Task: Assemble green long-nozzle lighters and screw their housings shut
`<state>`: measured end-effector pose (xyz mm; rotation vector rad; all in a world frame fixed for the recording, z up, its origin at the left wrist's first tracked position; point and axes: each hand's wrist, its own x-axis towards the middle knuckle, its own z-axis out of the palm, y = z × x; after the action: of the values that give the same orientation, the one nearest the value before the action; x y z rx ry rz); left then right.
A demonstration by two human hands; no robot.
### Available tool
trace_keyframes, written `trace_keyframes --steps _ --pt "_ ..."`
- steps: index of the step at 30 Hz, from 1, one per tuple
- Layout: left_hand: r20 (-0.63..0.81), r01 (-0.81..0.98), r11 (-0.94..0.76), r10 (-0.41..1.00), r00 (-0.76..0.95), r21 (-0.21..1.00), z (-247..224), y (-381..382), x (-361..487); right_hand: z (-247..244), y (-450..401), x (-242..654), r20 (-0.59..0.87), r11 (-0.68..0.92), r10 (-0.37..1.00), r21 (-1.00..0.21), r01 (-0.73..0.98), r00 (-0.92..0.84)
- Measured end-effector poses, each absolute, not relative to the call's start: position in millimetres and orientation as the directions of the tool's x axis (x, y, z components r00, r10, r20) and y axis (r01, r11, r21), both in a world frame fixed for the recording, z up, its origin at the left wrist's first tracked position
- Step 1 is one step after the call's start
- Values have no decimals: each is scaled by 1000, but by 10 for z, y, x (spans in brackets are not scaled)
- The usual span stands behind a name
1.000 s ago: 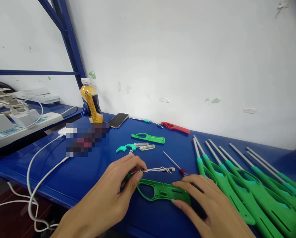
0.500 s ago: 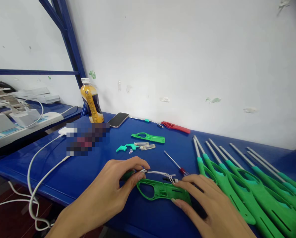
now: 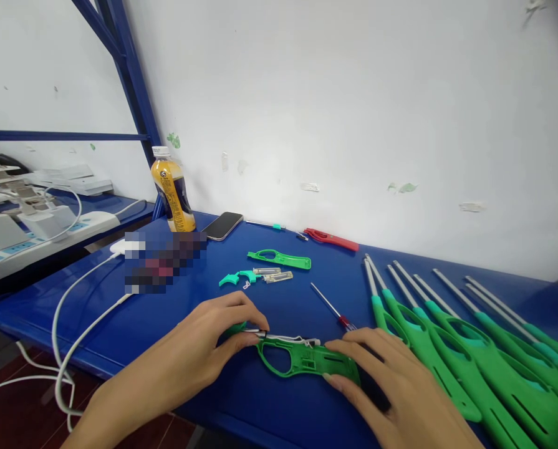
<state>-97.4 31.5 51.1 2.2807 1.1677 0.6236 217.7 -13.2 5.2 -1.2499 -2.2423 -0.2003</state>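
My right hand [image 3: 381, 371] grips the wide end of a green lighter shell half [image 3: 307, 362], its hollow inner side facing up. Closed in a pinch, my left hand [image 3: 220, 337] holds a metal-and-teal lighter rod assembly at the shell's narrow end; my fingers hide much of it. From this pinch a white wire [image 3: 288, 338] runs along the shell's far edge toward my right fingers. Just beyond my right hand lies a screwdriver [image 3: 328, 302] with a red handle, partly covered by the hand.
Behind lie another green shell half [image 3: 288, 260], teal triggers [image 3: 247, 275], clear tanks [image 3: 279, 277], a red shell [image 3: 332, 240], a loose rod [image 3: 274, 227] and a phone [image 3: 223, 226]. Several green lighters [image 3: 466, 349] spread at right. A bottle [image 3: 172, 190] and white cables [image 3: 61, 324] are left.
My left hand has shifted left and slightly down with the rod assembly. The white wire, looser before, now lies straighter along the shell's edge. My right hand has kept its place.
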Motion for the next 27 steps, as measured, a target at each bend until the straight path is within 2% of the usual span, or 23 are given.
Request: trace_keyframes --steps 14,27 --pt "14 727 -402 879 476 557 369 364 -1079 9 -124 2189 545 556 737 -154 817 -399" --pt "68 673 -472 843 533 569 413 353 -1097 -7 -124 2186 576 564 714 -136 815 -399"
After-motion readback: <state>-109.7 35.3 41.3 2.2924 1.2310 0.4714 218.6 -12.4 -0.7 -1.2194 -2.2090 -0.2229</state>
